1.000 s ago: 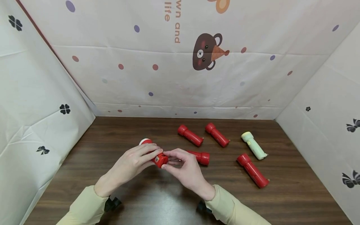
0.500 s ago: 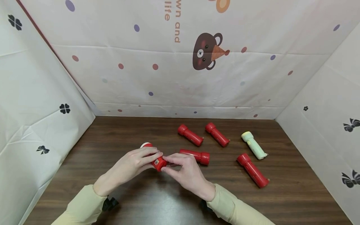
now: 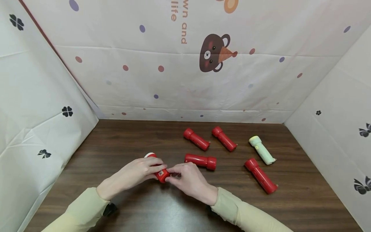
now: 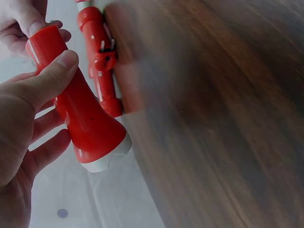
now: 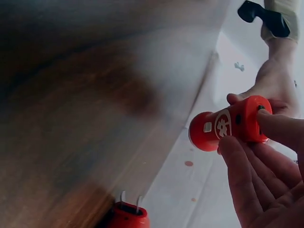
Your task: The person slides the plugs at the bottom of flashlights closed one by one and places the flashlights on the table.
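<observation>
A red flashlight (image 3: pixel 161 175) with a white lens rim is held above the table, tilted. My left hand (image 3: pixel 139 172) grips its barrel, thumb on one side and fingers round the other. In the left wrist view the flashlight (image 4: pixel 90 114) shows its wide head pointing down. My right hand (image 3: pixel 189 178) is at the tail end, thumb and index finger pinching it. The right wrist view shows the flashlight (image 5: pixel 232 123) with a white emblem, a pale switch and a fingertip over a dark spot on the tail face.
Another red flashlight (image 3: pixel 200 161) lies just beyond my right hand. Farther back are two red flashlights, one (image 3: pixel 197 139) left of the other (image 3: pixel 224 139). On the right lie a pale green flashlight (image 3: pixel 262 150) and a red one (image 3: pixel 261 176). Printed cloth (image 3: pixel 179 80) walls the table (image 3: pixel 121 138).
Both hands and the held flashlight have come slightly nearer the person. The right hand has shifted a little left, its fingertips staying at the tail. The flashlights on the table have not moved.
</observation>
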A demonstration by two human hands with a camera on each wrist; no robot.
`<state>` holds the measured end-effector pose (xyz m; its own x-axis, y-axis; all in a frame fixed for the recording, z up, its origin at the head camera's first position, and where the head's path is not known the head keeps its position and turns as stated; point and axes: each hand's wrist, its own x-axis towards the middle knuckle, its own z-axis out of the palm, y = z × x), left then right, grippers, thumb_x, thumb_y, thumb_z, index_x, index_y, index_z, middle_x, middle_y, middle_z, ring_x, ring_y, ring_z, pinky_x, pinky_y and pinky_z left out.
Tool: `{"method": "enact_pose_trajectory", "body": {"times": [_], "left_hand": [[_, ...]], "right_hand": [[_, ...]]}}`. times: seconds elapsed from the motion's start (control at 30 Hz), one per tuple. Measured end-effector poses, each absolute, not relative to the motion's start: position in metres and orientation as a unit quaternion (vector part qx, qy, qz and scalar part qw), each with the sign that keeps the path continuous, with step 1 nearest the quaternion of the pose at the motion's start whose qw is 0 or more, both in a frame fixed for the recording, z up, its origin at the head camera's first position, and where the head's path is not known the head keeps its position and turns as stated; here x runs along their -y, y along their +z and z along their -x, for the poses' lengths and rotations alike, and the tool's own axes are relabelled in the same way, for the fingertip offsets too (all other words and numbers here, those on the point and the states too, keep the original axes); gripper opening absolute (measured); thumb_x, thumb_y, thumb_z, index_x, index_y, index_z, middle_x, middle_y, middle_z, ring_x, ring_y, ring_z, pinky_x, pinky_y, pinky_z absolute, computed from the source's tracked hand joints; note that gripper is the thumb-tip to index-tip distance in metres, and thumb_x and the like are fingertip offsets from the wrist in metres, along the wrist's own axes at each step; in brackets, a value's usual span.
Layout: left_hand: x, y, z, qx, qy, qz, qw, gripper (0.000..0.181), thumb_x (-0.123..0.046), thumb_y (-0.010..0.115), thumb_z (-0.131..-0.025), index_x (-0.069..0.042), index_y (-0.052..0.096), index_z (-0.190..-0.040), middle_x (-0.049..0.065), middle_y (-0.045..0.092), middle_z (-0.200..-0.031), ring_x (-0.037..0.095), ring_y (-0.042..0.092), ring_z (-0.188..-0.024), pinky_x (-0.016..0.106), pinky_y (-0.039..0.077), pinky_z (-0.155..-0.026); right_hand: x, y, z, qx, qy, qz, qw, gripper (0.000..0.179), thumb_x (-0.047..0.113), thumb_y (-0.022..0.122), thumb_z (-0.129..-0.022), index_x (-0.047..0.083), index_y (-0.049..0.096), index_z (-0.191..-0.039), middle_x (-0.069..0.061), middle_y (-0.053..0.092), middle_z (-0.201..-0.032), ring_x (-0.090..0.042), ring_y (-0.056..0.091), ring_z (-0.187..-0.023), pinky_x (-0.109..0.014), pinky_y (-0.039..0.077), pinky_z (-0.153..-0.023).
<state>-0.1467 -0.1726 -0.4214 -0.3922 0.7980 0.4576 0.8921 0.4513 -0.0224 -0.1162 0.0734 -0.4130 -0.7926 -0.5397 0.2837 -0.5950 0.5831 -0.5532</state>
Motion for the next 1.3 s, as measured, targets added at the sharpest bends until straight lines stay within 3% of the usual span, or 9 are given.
{"method": "enact_pose_trajectory", "body": {"times": [0.27, 0.53, 0.9, 1.3], "left_hand": [[0.173, -0.428, 0.150, 0.829, -0.099, 0.522, 0.174, 0.039, -0.029, 0.089, -0.080, -0.021, 0.078, -0.116, -0.008, 0.074, -0.111, 0.006, 0.071, -0.102, 0.024, 0.061, -0.087], [0.173, -0.434, 0.153, 0.821, -0.065, 0.540, 0.175, 0.041, -0.025, 0.092, -0.079, -0.019, 0.079, -0.117, -0.007, 0.073, -0.110, 0.006, 0.071, -0.099, 0.023, 0.062, -0.085], [0.174, -0.438, 0.151, 0.841, -0.090, 0.517, 0.132, 0.040, -0.027, 0.088, -0.083, -0.015, 0.077, -0.119, -0.003, 0.076, -0.119, 0.014, 0.071, -0.114, 0.030, 0.063, -0.093], [0.179, -0.447, 0.153, 0.830, -0.089, 0.519, 0.183, 0.042, -0.027, 0.095, -0.074, -0.017, 0.077, -0.110, -0.002, 0.069, -0.112, 0.012, 0.066, -0.108, 0.025, 0.061, -0.088]], "right_hand": [[-0.069, -0.420, 0.119, 0.898, 0.292, -0.329, 0.010, 0.010, 0.023, 0.083, -0.092, 0.017, 0.083, -0.100, 0.005, 0.083, -0.093, 0.000, 0.073, -0.080, -0.017, 0.050, -0.074], [-0.065, -0.425, 0.122, 0.904, 0.296, -0.307, -0.026, 0.010, 0.026, 0.080, -0.095, 0.019, 0.085, -0.099, 0.007, 0.084, -0.090, 0.012, 0.052, -0.062, -0.013, 0.044, -0.069], [-0.060, -0.427, 0.124, 0.903, 0.305, -0.300, -0.039, 0.009, 0.021, 0.082, -0.092, 0.013, 0.085, -0.095, 0.003, 0.084, -0.088, 0.008, 0.065, -0.070, -0.011, 0.048, -0.065], [-0.053, -0.433, 0.123, 0.913, 0.293, -0.279, -0.056, 0.005, 0.019, 0.083, -0.091, 0.015, 0.085, -0.094, 0.006, 0.082, -0.085, 0.009, 0.054, -0.065, -0.012, 0.043, -0.065]]}}
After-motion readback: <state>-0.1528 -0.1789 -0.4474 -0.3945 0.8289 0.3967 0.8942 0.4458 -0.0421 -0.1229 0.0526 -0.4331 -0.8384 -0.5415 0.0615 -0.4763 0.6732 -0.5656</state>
